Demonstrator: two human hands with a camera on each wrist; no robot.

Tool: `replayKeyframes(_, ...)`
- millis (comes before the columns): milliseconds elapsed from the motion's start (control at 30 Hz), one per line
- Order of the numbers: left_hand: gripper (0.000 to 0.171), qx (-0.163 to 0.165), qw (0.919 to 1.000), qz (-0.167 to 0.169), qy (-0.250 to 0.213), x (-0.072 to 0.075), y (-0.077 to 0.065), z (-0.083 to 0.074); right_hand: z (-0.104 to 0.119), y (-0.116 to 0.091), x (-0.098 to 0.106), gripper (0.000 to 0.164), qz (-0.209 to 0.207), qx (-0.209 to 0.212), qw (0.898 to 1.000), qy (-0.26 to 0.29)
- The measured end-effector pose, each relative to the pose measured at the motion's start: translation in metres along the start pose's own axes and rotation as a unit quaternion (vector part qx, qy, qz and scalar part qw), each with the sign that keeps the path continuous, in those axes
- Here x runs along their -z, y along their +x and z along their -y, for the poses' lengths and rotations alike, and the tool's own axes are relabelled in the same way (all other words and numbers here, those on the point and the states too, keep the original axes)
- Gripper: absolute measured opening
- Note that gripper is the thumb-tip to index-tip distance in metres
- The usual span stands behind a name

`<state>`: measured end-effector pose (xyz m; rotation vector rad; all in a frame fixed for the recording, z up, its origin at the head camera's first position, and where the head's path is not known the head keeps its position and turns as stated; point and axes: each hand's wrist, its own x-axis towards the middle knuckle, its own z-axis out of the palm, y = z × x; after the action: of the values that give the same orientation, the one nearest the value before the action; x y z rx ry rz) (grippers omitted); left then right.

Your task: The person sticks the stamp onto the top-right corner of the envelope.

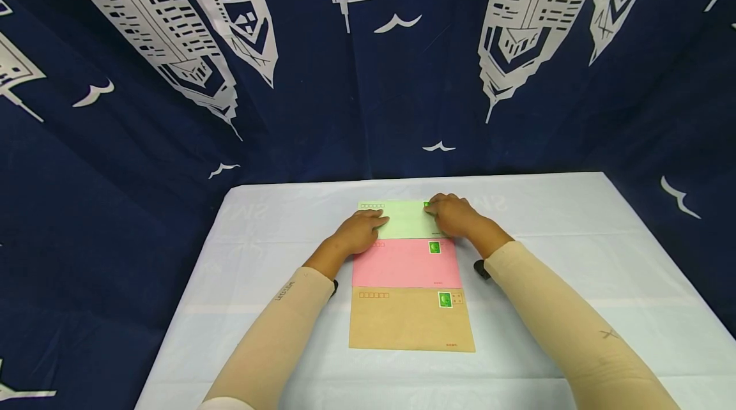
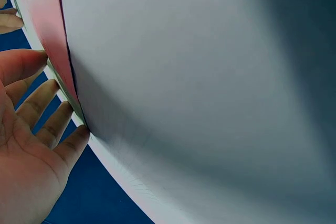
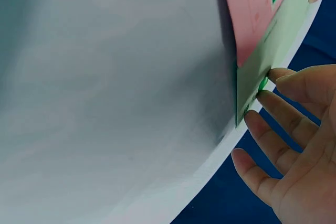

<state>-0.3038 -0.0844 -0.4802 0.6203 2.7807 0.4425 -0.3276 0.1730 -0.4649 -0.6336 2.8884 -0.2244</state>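
A pale green envelope (image 1: 405, 218) lies at the far end of a column of three, with printed boxes at its upper left. My left hand (image 1: 359, 231) rests on its left side, fingers extended over the paper. At its upper right corner, the fingers of my right hand (image 1: 454, 215) touch a green stamp (image 1: 426, 204), which they partly cover. The right wrist view shows my right hand (image 3: 299, 140) with spread, slightly bent fingers at this stamp. Below lies a pink envelope (image 1: 402, 264), then a brown envelope (image 1: 402, 324). Each bears a green stamp at its upper right.
The envelopes lie on a white cloth-covered table (image 1: 535, 333). Behind and beside it hangs a dark blue curtain (image 1: 322, 116) with white building and bird prints. Beige sleeves cover both forearms, and a dark wrist device (image 1: 482, 269) shows under the right wrist.
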Motion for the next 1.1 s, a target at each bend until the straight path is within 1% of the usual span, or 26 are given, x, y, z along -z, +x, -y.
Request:
replayKeyframes(200, 0.048, 0.001, 1.0000, 0.005, 0.001, 0.000, 0.001, 0.001, -0.002, 0.006, 0.006, 0.040, 0.020, -0.024, 0.999, 0.039)
replayKeyframes(367, 0.048, 0.003, 1.0000, 0.006, 0.003, 0.001, 0.001, 0.001, -0.005, 0.013, 0.007, 0.038, 0.021, -0.043, 0.996, 0.071)
replayKeyframes(500, 0.048, 0.006, 1.0000, 0.008, 0.001, 0.000, 0.001, 0.001, -0.008, 0.018, 0.006, 0.036, 0.020, -0.055, 0.995, 0.080)
replayKeyframes(600, 0.048, 0.005, 0.9999, 0.009, 0.000, 0.000, 0.001, 0.001, -0.009, 0.022, 0.004, 0.033, 0.010, -0.061, 0.995, 0.085)
replayKeyframes(733, 0.048, 0.004, 1.0000, 0.009, 0.000, 0.001, 0.001, 0.002, -0.010, 0.028, 0.002, 0.025, -0.012, -0.058, 0.995, 0.083)
replayKeyframes(867, 0.048, 0.002, 1.0000, 0.005, -0.007, 0.001, 0.000, 0.003, -0.009, 0.032, 0.000, 0.016, -0.036, -0.051, 0.996, 0.068)
replayKeyframes(1100, 0.048, -0.003, 1.0000, 0.001, -0.009, 0.000, 0.000, 0.002, -0.009, 0.036, -0.004, 0.009, -0.051, -0.054, 0.996, 0.050)
